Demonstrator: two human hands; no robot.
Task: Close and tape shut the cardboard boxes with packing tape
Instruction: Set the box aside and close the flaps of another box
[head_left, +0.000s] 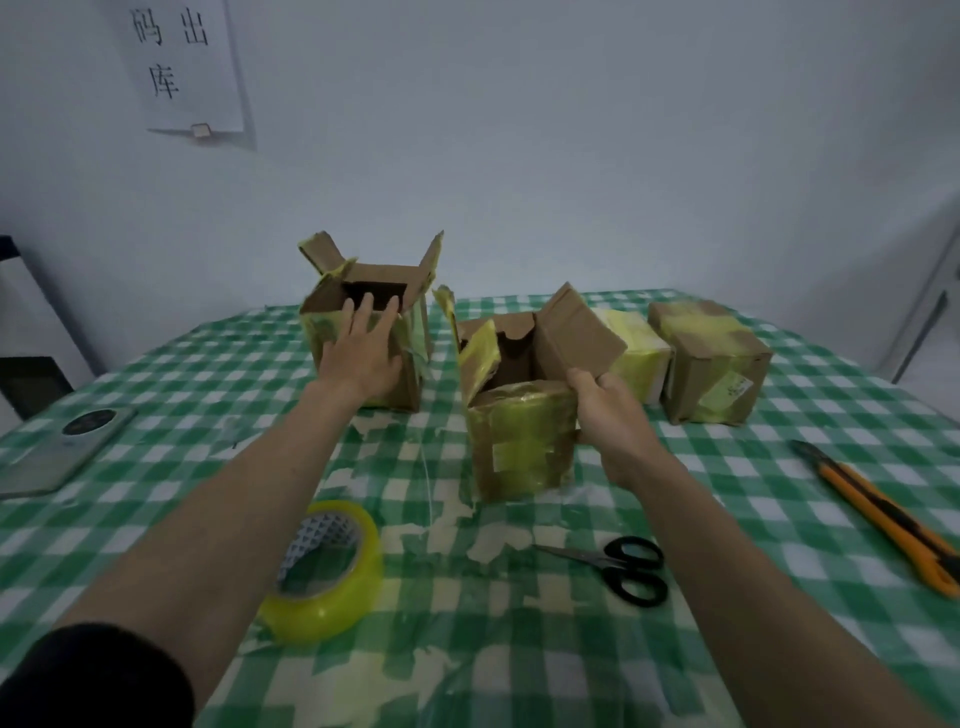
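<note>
Two open cardboard boxes stand on the green checked table. My left hand (363, 348) lies flat with straight fingers against the front of the far left box (410, 364), whose flaps stick up. My right hand (608, 410) grips the right side of the nearer box (519, 441), thumb at the base of its raised right flap. That box is wrapped in yellowish tape and its top is open. A roll of yellow packing tape (324, 571) lies on the table near my left forearm.
Black-handled scissors (623, 569) lie in front of the nearer box. An orange utility knife (883, 514) is at the right. Two taped-shut boxes (711, 364) stand at the back right. A phone (62, 447) rests at the left edge. Torn tape scraps litter the tablecloth (727, 467).
</note>
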